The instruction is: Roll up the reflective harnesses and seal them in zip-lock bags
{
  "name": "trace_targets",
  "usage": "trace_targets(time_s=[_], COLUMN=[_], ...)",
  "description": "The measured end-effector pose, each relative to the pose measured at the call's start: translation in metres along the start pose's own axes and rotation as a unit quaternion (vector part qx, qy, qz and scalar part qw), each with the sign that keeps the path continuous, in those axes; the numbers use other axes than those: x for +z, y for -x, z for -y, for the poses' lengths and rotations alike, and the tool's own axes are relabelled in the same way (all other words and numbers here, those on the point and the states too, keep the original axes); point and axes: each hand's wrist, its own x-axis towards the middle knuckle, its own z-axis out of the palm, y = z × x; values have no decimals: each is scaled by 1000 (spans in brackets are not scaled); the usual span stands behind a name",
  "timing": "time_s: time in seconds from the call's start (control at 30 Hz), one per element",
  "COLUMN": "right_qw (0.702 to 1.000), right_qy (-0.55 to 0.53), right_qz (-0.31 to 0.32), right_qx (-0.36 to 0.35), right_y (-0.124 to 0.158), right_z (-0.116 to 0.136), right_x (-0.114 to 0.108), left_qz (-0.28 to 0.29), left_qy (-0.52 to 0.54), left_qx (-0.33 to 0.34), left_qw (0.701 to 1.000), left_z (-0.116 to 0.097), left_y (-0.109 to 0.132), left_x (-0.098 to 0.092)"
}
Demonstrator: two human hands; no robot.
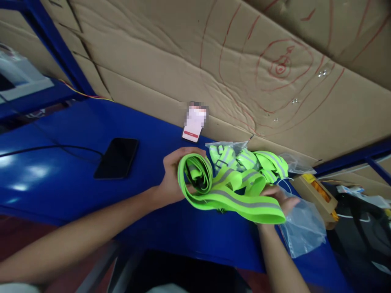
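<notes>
My left hand (172,176) is closed around a rolled-up end of a neon green strap with a grey reflective stripe (232,198). The strap's loose loops run rightward over my right hand (282,199), whose palm faces up under the strap's far end with fingers partly curled. A clear plastic bag (305,228) lies under and beside my right hand. Behind the strap, more green reflective straps sit in clear bags (241,156) on the blue table (76,162).
A dark phone (117,158) with a black cable lies on the table to the left. A lit phone (193,131) leans on the cardboard wall (183,61) marked with red lines. A small yellow-and-brown box (317,193) sits at right.
</notes>
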Motion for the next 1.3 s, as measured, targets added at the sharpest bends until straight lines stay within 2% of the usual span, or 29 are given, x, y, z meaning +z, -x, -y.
trace_targets(time_s=[0.1, 0.17, 0.23, 0.27, 0.33, 0.4, 0.47, 0.6, 0.7, 0.8, 0.93, 1.13, 1.2, 1.3], right_qw=[974, 953, 957, 969, 981, 970, 961, 960, 961, 958, 976, 993, 992, 991], right_qy=[-111, -168, -186, -181, -181, -184, -188, -168, -89, -42, -42, -82, -104, -112], right_qz=[-196, -252, -222, -169, -18, 117, 154, 120, 110, 98, 56, -51, -54, -50], right_qx=[22, 26, 11, -7, -62, -109, -132, -188, -240, -267, -207, -60, -44, -56], right_y=[-14, -20, -20, -18, -9, 0, 7, 9, 11, 17, 26, 27, 24, 19], right_z=[12, 19, 23, 25, 28, 29, 28, 25, 24, 22, 18, 20, 20, 20], right_x=[0, 3, 7, 10, 16, 23, 31, 38, 39, 46, 60, 63, 61, 59], left_qz=[40, 77, 115, 133, 158, 172, 171, 146, 132, 142, 198, 240, 247, 245], left_qy=[31, 58, 81, 85, 76, 55, 51, 115, 157, 127, 96, 160, 177, 196], left_qx=[-70, -95, -92, -87, -84, -98, -106, -114, -180, -241, -301, -363, -388, -434], left_qw=[996, 991, 986, 984, 981, 979, 978, 976, 962, 952, 928, 886, 870, 844], left_z=[-6, -8, -10, -11, -13, -13, -11, -3, -3, -7, -12, -16, -21, -27], left_y=[7, 14, 19, 21, 23, 24, 25, 34, 42, 43, 36, 29, 30, 33], left_x=[4, 6, 8, 9, 9, 10, 11, 17, 22, 23, 19, 22, 25, 27])
